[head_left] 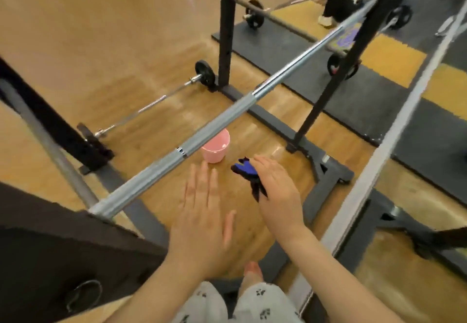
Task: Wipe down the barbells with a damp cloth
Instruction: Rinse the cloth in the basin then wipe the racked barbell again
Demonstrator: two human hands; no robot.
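**Operator:** Status of each grip, nearest first?

**Technician:** Left hand [202, 211]: released, fingers straight and spread, holding nothing, poised short of the bar. Right hand [275, 191]: grasping the blue cloth [246, 171], which is bunched under the fingers with a dark tail hanging loose below.

**Operator:** Handling properties of the cloth?

**Technician:** Judged soft, light and limp. It should fold around a round shaft; wrap it under the palm, not by a corner. Whether it is damp cannot be confirmed; the picture is blurred.

**Operator:** Location of the workpiece?

**Technician:** The racked barbell [214, 123] runs diagonally just beyond both hands, resting on the rack [225, 31]. Judged heavy, rigid and steady in its supports, so it needs no lifting. Apply the cloth at the near sleeve, then work outward along the shaft. The pink bucket [216, 149] stands on the floor beneath it. A second barbell [149, 107] lies on the floor farther off
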